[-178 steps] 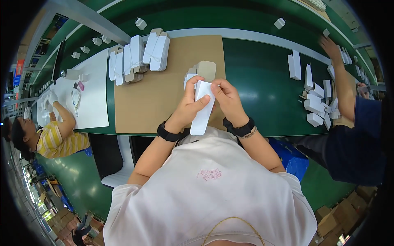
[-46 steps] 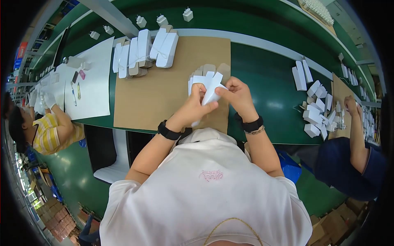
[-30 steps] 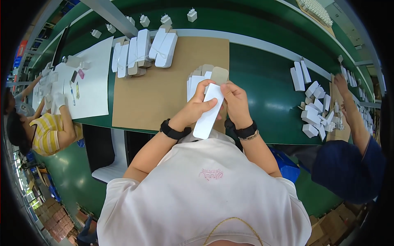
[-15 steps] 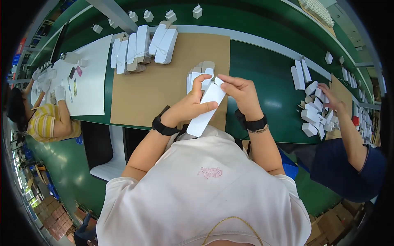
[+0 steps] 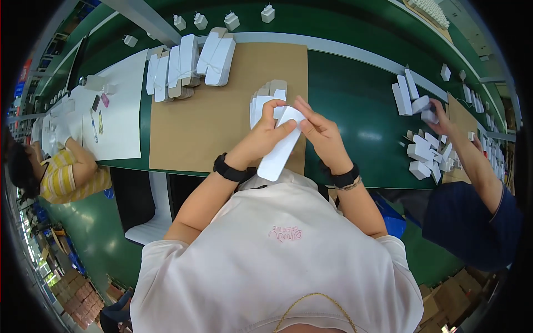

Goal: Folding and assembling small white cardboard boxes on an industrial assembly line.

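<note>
A long white carton [image 5: 278, 151] is tilted in front of my chest, its near end flap pointing toward me. My left hand [image 5: 266, 132] is closed round its left side, thumb on the broad face and index finger bent over the far end. At that far end my right hand [image 5: 322, 132] presses on the carton's right edge and top with thumb and fingers. Just beyond my hands, a small pile of flat white cartons [image 5: 259, 106] with grey-brown insides lies on a brown cardboard sheet [image 5: 189, 130].
Tied bundles of flat white cartons [image 5: 217, 58] lie at the back left. White plug adapters [image 5: 231, 21] stand along the shelf. At right, a co-worker's hand [image 5: 440, 119] handles white boxes near a heap [image 5: 425, 155]. Another person [image 5: 64, 166] works at far left.
My right fingers have straightened and pressed over the carton's far end, where a flap stood up before. The co-worker on the right has lifted a box away from the heap.
</note>
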Motion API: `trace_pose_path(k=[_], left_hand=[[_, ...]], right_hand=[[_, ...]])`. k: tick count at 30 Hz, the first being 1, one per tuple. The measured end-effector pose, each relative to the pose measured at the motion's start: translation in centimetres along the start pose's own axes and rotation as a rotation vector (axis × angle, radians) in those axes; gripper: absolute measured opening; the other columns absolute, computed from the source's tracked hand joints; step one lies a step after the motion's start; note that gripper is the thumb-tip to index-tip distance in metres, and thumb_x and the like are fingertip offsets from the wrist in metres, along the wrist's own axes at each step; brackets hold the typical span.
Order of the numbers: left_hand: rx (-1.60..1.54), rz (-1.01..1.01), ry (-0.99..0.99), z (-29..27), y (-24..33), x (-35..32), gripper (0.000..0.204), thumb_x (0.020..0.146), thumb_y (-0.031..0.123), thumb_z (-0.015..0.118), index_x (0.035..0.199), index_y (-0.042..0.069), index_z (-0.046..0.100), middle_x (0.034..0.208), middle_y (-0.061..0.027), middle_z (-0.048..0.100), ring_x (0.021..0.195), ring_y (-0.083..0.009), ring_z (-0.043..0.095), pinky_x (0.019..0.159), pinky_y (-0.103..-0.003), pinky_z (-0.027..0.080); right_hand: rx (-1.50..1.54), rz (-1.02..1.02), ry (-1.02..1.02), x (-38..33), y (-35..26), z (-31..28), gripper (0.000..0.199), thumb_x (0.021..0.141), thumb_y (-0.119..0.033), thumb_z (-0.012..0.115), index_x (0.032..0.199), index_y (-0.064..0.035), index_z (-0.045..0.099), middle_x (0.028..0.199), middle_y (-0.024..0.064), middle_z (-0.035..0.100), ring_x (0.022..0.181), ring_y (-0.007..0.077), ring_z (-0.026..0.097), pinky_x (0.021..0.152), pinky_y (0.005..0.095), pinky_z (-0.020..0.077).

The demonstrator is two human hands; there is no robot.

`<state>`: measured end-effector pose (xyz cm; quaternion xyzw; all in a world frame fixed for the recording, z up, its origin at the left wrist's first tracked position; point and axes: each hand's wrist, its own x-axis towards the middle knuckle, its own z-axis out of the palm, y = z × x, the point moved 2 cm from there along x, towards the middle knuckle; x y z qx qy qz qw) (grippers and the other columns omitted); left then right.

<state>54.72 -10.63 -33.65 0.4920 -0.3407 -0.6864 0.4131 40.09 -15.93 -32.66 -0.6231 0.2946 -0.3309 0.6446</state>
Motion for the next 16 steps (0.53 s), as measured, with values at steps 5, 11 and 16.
trace_pose_path(k=[5, 11, 16], left_hand=[[0.171, 0.176, 0.051, -0.7, -0.8, 1.6, 0.062, 0.087, 0.033, 0.057, 0.126, 0.006, 0.017, 0.091, -0.0142, 0.057, 0.075, -0.0177, 0.056, 0.068, -0.030, 0.045], [1.110, 0.194, 0.677, -5.6, -2.6, 2.2, 0.065, 0.069, 0.034, 0.072, 0.115, -0.004, 0.047, 0.107, -0.0261, 0.054, 0.100, -0.0384, 0.051, 0.081, -0.042, 0.045], [0.977, -0.169, 0.454, -5.9, -2.8, 2.8, 0.067, 0.069, 0.037, 0.072, 0.116, -0.004, 0.046, 0.109, -0.0288, 0.053, 0.106, -0.0387, 0.051, 0.085, -0.042, 0.044]], right_hand=[[0.055, 0.103, 0.043, 0.3, 0.4, -1.7, 0.032, 0.084, -0.005, 0.058, 0.115, -0.0017, 0.058, 0.117, 0.0111, 0.056, 0.107, 0.0149, 0.052, 0.088, 0.0238, 0.0414], [0.211, -0.107, 1.014, -1.8, -1.1, -17.4, 0.037, 0.087, -0.013, 0.056, 0.117, 0.0045, 0.045, 0.102, 0.0142, 0.057, 0.087, 0.0206, 0.058, 0.077, 0.0332, 0.0497], [0.512, 0.079, 0.987, -4.3, 6.0, -19.6, 0.055, 0.086, -0.023, 0.059, 0.128, -0.0058, 0.028, 0.131, 0.0198, 0.033, 0.104, 0.0299, 0.052, 0.086, 0.0422, 0.0471]])
